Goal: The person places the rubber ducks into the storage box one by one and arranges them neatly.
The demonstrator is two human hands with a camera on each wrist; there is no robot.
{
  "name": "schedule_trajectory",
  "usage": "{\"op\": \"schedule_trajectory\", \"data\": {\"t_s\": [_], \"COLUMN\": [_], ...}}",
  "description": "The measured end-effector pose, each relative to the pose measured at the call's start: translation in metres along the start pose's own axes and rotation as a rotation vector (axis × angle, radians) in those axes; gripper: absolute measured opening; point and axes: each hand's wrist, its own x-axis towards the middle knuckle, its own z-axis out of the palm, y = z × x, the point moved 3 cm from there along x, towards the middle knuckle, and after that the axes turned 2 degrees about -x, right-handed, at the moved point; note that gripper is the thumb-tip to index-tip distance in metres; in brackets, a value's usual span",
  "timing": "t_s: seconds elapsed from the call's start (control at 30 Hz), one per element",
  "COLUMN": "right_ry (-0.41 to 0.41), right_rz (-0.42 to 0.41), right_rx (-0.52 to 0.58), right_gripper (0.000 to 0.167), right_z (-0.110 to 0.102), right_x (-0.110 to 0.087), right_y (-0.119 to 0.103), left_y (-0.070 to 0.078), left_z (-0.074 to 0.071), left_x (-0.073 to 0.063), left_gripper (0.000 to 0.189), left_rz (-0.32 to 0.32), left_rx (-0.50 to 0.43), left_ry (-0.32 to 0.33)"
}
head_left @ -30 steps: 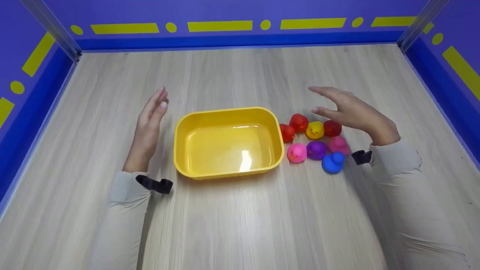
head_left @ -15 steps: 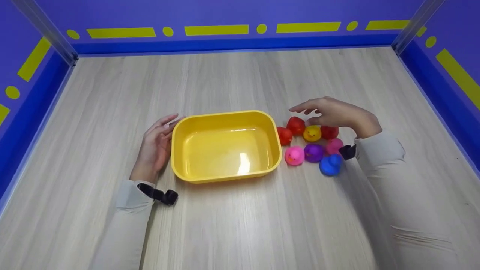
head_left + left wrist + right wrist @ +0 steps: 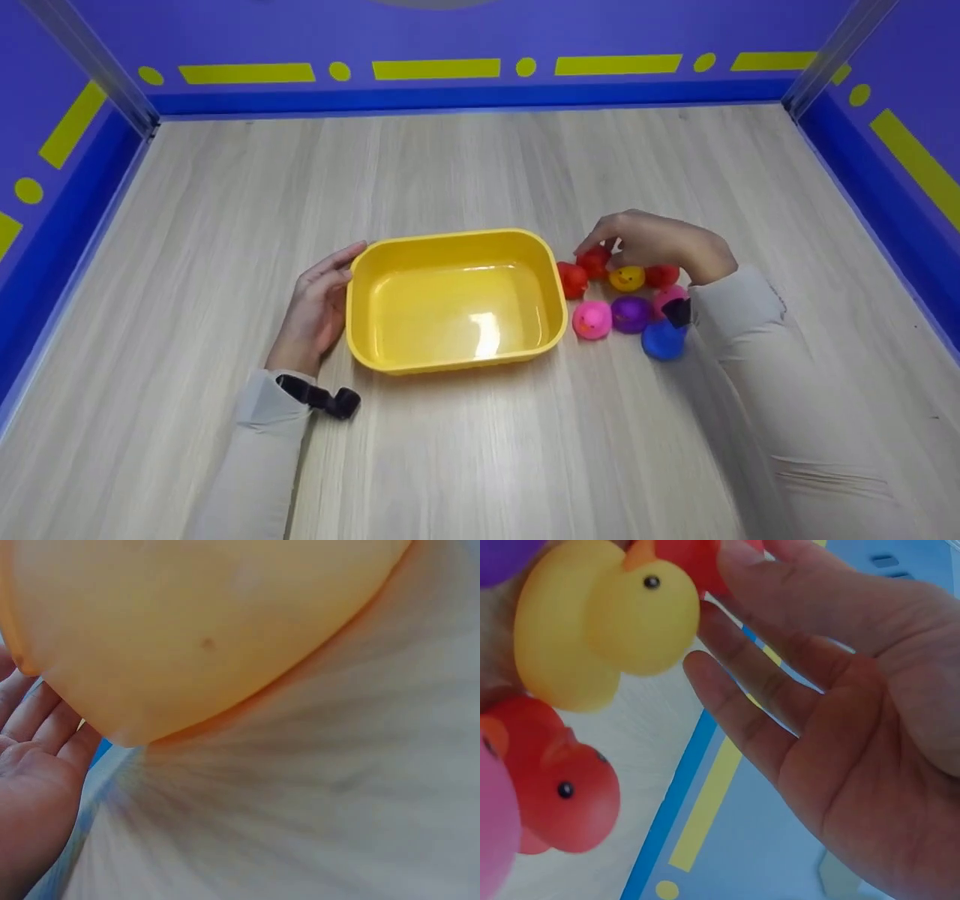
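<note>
A yellow plastic basin [image 3: 435,315] stands in the middle of the table in the head view. At its left side my left hand [image 3: 309,311] rests with fairly straight fingers against the outer wall; in the left wrist view the fingertips disappear behind the basin wall [image 3: 202,607]. To the right of the basin, my right hand [image 3: 651,240] reaches down from above and pinches a red rubber duck [image 3: 594,262] between thumb and fingers. The right wrist view shows the thumb [image 3: 742,555] on that duck, beside a yellow rubber duck [image 3: 622,622].
Close around lie another red duck [image 3: 574,280] near the basin rim, a pink duck [image 3: 592,320], a purple duck [image 3: 631,314], a blue duck [image 3: 663,341] partly covered by the wrist camera, and a red duck [image 3: 662,275]. Blue-purple walls [image 3: 450,45] enclose the table.
My left hand has moved right and nearer, onto the basin's left side. My right hand has come down and left to the red duck, its fingers closing round it.
</note>
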Motion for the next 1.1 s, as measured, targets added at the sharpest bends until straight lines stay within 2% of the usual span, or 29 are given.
{"op": "schedule_trajectory", "data": {"t_s": [0.47,0.83,1.1], "right_ry": [0.029,0.062,0.09], "right_rz": [0.006,-0.037,-0.086], "right_rx": [0.012,0.006,0.039], "right_gripper": [0.041,0.038,0.036], "right_z": [0.006,-0.009,-0.021], "right_x": [0.003,0.001,0.0], "right_y": [0.006,0.001,-0.006], "left_y": [-0.006,-0.004,0.0], "left_z": [0.002,0.0,0.002], "left_x": [-0.003,-0.003,0.0], "left_gripper": [0.042,0.044,0.044], "left_rz": [0.0,0.001,0.006], "left_rx": [-0.011,0.011,-0.004], "left_ry": [-0.073,-0.051,-0.063]}}
